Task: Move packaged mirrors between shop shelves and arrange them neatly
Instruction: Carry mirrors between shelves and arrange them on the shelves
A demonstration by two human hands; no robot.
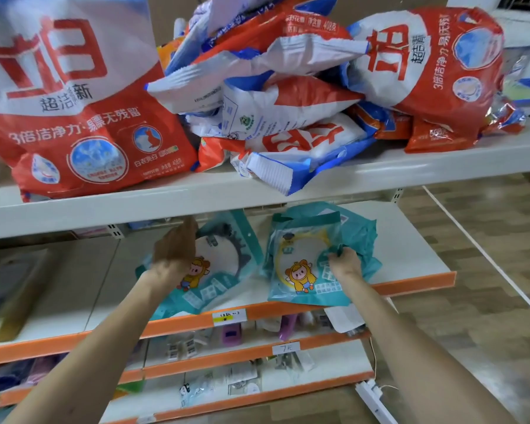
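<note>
on the white shelf board with an orange front lip [410,240] two packs lie side by side, just apart: the teal plastic pack with a dark-rimmed round mirror [224,270] sits skewed, long axis slanting from the lip back and rightward, while the teal plastic pack with a yellow-rimmed round mirror [300,270] lies squarer, lower edge just over the lip. the left hand [173,255] covers the skewed pack's upper left, whether clasping or only pressing i cannot tell; the right hand [346,266] pinches the other pack's crumpled right edge. each hand has its nearer pack, so the left one likely needs turning.
</note>
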